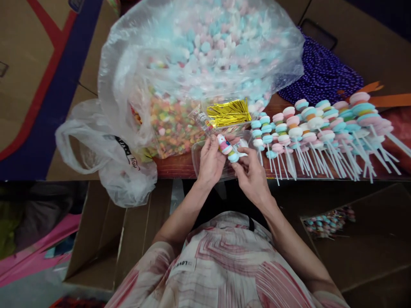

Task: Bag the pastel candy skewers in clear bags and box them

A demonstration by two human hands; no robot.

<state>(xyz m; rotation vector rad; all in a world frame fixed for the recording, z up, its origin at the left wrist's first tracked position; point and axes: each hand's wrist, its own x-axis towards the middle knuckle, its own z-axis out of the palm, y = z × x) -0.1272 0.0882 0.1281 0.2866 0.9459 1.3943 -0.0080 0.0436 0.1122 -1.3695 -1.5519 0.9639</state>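
Observation:
Over the clear plastic tray (196, 157) at the table's front edge, my left hand (211, 160) is closed on a small stack of candy (225, 146) in white, pink, blue and yellow. My right hand (252, 173) pinches the blue lower end of the same candy stack, thumb and fingertips together. Whether a stick or wrapper is on it, I cannot make out. Just beyond my left fingers lies a clear wrapped candy piece (201, 119). A bundle of gold twist ties (228, 113) rests in a container behind my hands.
Rows of pastel candy skewers (310, 124) on white sticks lie at the right, sticks overhanging the edge. Large clear bags hold pastel candies (221, 42) and orange gummies (175, 124). A white plastic bag (128, 184) hangs at left. Below right, a cardboard box (359, 248) contains finished-looking skewers.

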